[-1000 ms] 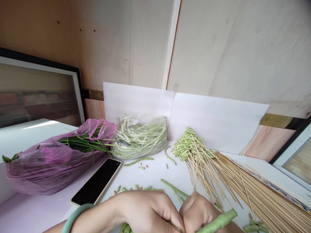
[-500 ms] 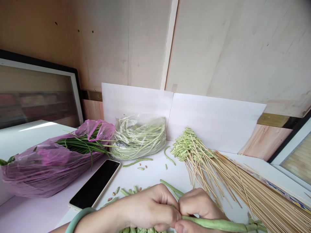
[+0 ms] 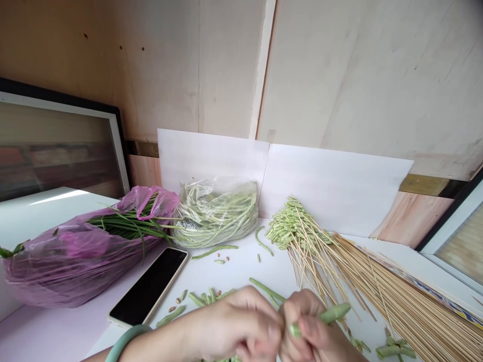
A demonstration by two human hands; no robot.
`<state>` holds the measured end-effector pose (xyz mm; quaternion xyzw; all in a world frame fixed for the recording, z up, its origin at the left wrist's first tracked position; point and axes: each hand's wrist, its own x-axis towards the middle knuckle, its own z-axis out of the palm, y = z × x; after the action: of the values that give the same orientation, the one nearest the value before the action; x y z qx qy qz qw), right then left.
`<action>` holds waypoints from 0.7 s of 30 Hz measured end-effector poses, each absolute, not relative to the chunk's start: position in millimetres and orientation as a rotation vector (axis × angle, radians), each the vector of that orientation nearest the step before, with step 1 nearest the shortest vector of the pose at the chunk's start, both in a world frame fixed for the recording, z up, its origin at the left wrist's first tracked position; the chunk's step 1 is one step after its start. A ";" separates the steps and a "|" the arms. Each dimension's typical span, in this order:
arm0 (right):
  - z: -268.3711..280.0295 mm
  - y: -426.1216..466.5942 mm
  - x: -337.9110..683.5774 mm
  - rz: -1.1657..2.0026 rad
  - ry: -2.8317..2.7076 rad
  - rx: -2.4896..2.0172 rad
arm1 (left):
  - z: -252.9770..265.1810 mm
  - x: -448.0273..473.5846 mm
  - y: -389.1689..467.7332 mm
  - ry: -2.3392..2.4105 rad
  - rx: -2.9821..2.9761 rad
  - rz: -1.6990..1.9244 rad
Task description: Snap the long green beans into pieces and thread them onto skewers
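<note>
My right hand [image 3: 311, 327] is closed around a piece of long green bean [image 3: 335, 312]. One end sticks out to the right past the knuckles, and a short green tip shows between thumb and fingers. Pressed up against it is my left hand [image 3: 245, 322], somewhat blurred, with curled fingers; whatever they pinch is hidden. Below and behind the hands lie broken bean pieces [image 3: 204, 297], partly covered by my left arm. Just beyond the hands a longer bean [image 3: 266, 289] rests on the white table. Bean ends [image 3: 394, 348] lie at the lower right.
Bamboo skewers [image 3: 407, 291] spread along the right, beside skewered bean bundles [image 3: 298, 226]. A phone [image 3: 149, 286] lies left. Behind it are a purple bag [image 3: 75, 261] of green stalks and a clear bag [image 3: 219, 216] of long beans. White boards [image 3: 335, 188] stand at the back.
The long bean that stretched right from my hands is gone from there; a shorter piece now shows in my right hand, which has turned. Bean ends at the lower right are uncovered.
</note>
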<state>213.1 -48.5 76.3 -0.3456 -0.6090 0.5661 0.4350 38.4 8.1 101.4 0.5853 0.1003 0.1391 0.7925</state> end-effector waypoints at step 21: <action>94.6 -32.2 219.4 0.979 -1.854 -1.471 | 88.1 51.5 15.5 0.586 1.579 0.257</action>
<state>219.4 -32.2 94.6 -0.5502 -0.6937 0.3664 0.2862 51.5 15.5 88.1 0.6975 0.2587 0.1134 0.6585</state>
